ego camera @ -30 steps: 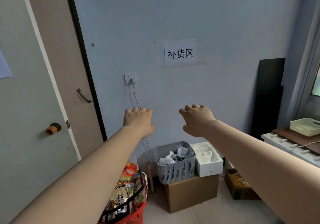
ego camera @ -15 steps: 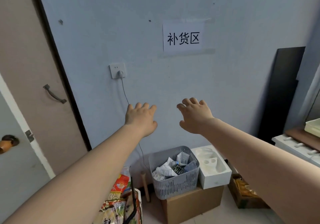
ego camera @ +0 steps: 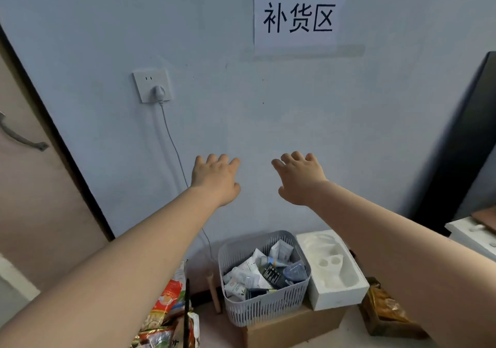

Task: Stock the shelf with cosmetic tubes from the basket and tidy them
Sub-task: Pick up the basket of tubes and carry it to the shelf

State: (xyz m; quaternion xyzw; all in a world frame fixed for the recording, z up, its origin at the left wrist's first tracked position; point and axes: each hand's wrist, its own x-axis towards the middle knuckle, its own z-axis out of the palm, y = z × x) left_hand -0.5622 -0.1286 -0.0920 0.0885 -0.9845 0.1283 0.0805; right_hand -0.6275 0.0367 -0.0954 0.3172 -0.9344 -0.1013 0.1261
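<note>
Above the grey basket of cosmetic tubes, left hand and right hand hover, each grip wide and holding nothing

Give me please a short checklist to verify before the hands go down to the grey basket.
1. Both hands free: left hand and right hand hold nothing, fingers loosely spread. Ok.
2. Grey basket within view and open on top. Ok.
3. Cosmetic tubes present in the basket, piled loosely. Ok.
4. Basket stands steady on the cardboard box: its base is on the box, but how firmly, cannot tell.
5. White foam tray beside the basket leaves the basket's top free. Ok.
6. Shelf to stock is in view: not ok, no shelf shows.
</note>
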